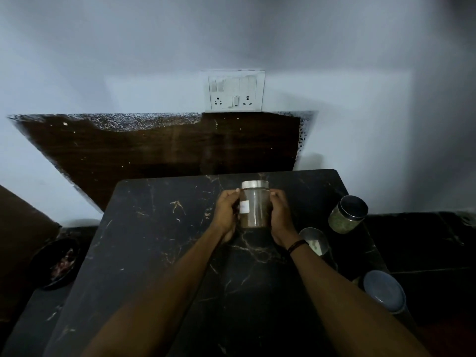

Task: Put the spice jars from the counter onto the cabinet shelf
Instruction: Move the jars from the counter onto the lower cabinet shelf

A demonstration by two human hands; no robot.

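Left hand point(226, 211) and right hand point(280, 215) clasp the brown-filled jar point(255, 206) between them. Its label point(244, 207) is unreadable. A steel-lidded jar point(314, 240) is partly hidden behind the right wrist.

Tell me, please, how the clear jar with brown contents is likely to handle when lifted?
The brown spice jar looks rigid, with smooth, possibly slippery walls, which may be why the left hand and right hand both hold it. Seemingly nearly full, it probably feels fairly weighty. Its round body would likely roll if tipped.
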